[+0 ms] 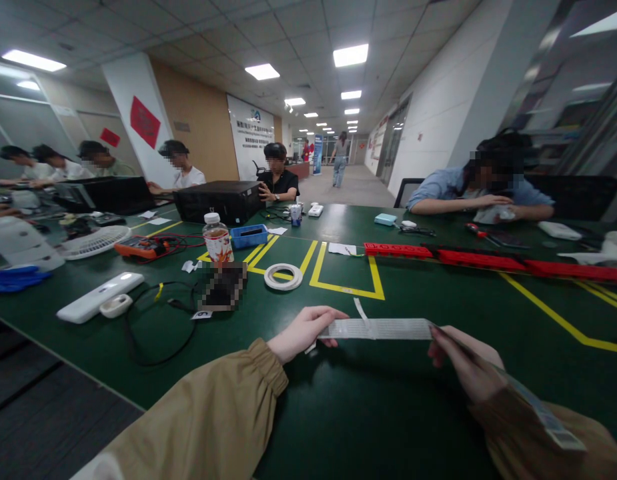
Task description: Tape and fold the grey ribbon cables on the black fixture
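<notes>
A flat grey-white ribbon strip point(398, 329) stretches between my two hands above the green table point(338, 407). My left hand point(308, 330) pinches its left end, thumb on top. At the other end, the fingers of my right hand point(465, 360) close on the strip where it bends, and its tail runs back over my right forearm. A small white piece point(359, 312) sticks up from the strip near my left hand. Beyond my left hand, a roll of white tape point(283, 277) lies flat on the table.
A bottle point(217, 240), a blue tray point(249, 235), an orange multimeter point(142, 247) and a black cable point(138, 353) lie to the left. Red strips point(481, 260) cross the right side. People sit around the table; one person point(278, 179) is beside a black box point(218, 202).
</notes>
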Motion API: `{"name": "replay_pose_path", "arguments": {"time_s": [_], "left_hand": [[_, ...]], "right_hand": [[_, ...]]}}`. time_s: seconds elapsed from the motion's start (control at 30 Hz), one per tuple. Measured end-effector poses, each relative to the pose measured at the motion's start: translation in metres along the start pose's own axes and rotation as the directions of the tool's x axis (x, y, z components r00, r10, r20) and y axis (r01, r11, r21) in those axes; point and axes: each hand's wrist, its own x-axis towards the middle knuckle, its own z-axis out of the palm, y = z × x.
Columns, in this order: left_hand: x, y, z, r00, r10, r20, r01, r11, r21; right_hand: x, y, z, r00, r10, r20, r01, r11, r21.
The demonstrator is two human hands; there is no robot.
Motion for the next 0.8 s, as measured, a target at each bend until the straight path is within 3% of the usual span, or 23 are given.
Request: {"name": "replay_pose_path", "arguments": {"time_s": [0.17, 0.3, 0.5, 0.67, 0.8], "left_hand": [[0.002, -0.001, -0.001, 0.996, -0.077, 0.040, 0.078, 0.997, -0.026], [0.001, -0.003, -0.001, 0.991, -0.073, 0.108, 0.065, 0.995, 0.082], [0.000, -0.004, -0.001, 0.999, -0.041, 0.013, 0.040, 0.994, 0.102], [0.002, -0.008, -0.002, 0.997, -0.042, 0.059, 0.041, 0.999, 0.018], [0.003, -0.008, -0.002, 0.999, -0.006, 0.046, 0.004, 0.999, 0.045]], "right_hand": [[-0.004, -0.010, 0.001, 0.996, 0.063, -0.066, -0.060, 0.998, 0.036], [-0.005, -0.014, 0.002, 0.989, 0.074, -0.130, -0.069, 0.997, 0.045], [-0.011, -0.023, 0.003, 0.992, 0.020, -0.128, -0.012, 0.998, 0.062], [-0.012, -0.024, 0.003, 0.991, 0.006, -0.131, 0.001, 0.998, 0.055], [-0.012, -0.017, 0.005, 0.988, -0.036, -0.152, 0.037, 0.999, 0.000]]}}
